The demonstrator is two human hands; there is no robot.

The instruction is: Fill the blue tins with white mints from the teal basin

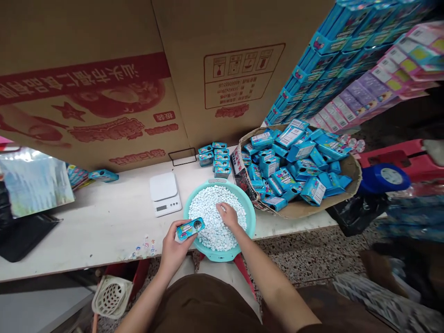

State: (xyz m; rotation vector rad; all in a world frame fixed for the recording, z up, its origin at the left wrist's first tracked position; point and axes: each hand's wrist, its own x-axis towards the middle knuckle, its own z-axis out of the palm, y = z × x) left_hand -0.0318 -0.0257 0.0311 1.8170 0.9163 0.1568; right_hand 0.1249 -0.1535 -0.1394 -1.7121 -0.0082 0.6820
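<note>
My left hand (pixel 176 245) is closed around a small blue candy box (pixel 190 228), tilted over the near left rim of a turquoise basin (pixel 249 222). A round dark opening shows at the box's right end. Small white candies (pixel 208 203) fill the basin. My right hand (pixel 228 215) reaches in from the right with its fingers curled together, the tips down at the candies; what they hold, if anything, is hidden. Several similar blue boxes (pixel 221 164) stand in rows behind the basin.
A cardboard tray (pixel 354 185) heaped with blue boxes stands to the right of the basin. A white digital scale (pixel 164 192) sits to its left on the white table (pixel 114 208). Large cartons (pixel 180 55) wall the back. Stacked blue boxes (pixel 319 69) rise at the back right.
</note>
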